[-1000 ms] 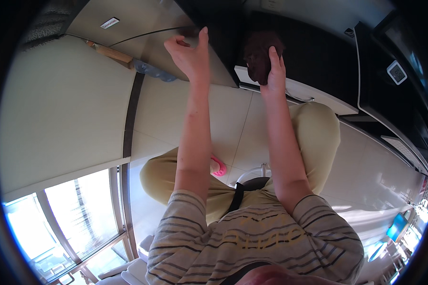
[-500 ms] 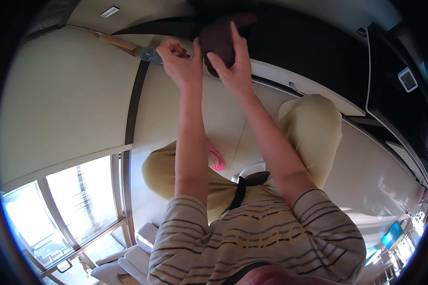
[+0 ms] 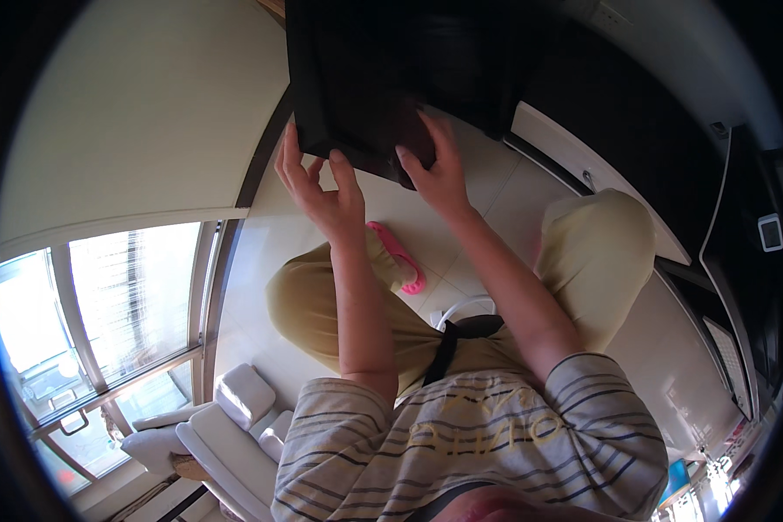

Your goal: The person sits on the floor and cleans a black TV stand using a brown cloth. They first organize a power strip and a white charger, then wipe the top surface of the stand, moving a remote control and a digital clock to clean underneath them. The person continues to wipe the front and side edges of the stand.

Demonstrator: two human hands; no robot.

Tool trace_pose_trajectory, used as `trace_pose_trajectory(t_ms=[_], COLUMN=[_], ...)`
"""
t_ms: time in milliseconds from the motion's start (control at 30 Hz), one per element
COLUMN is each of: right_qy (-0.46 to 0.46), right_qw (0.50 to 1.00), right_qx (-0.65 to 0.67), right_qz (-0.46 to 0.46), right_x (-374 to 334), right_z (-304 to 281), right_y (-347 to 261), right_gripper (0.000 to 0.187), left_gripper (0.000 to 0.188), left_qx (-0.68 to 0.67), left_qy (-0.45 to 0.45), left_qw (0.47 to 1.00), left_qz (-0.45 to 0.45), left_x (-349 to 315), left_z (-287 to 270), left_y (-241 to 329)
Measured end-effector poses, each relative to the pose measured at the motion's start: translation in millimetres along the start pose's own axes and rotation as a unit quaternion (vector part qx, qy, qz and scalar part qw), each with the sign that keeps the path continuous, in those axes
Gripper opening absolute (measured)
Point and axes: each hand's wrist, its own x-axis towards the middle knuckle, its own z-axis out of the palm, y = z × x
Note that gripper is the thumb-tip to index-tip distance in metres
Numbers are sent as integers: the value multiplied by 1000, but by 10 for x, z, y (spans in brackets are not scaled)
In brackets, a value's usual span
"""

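Observation:
A large black boxy panel (image 3: 348,83) with a glossy dark face fills the upper middle. I cannot make out exactly what it is. My left hand (image 3: 326,198) is at its lower left corner, with a finger along the side and the thumb against the bottom edge. A dark brown cloth (image 3: 416,132) is bunched under my right hand (image 3: 441,174), pressed to the panel's lower edge, right of the left hand. The right thumb and fingers close round the cloth. Much of the cloth blends into the panel's dark surface.
A long black-topped cabinet with a white drawer front (image 3: 557,143) runs along the right. A cream blind (image 3: 148,122) hangs at left above bright windows (image 3: 135,300). Grey cushioned seating (image 3: 235,444) stands at lower left. A pink slipper (image 3: 398,257) is on the tiled floor between my knees.
The black panel has swung down from a thin edge-on shape to a broad face. My left hand has come onto its corner. My right hand, still holding the cloth, has moved slightly nearer.

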Motion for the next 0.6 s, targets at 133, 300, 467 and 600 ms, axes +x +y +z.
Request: trace_pose_trajectory(t_ms=[133, 300, 467, 600], right_qy=[-100, -92, 38, -86], right_qw=[966, 956, 978, 926], right_qx=[-77, -177, -136, -220], right_qz=[-227, -213, -156, -294], right_x=[414, 1241, 2016, 1774], right_z=[412, 1059, 1302, 1246], right_y=[-663, -420, -282, -625], right_gripper=[56, 51, 44, 42], left_gripper=[47, 46, 48, 51], left_qx=[-58, -49, 17, 51], left_qy=[51, 99, 149, 208], left_qw=[995, 984, 983, 973], left_qz=[-64, -138, -104, -91], left_x=[24, 182, 294, 319], left_z=[-136, -262, -269, -246], left_y=[-133, -248, -533, -700])
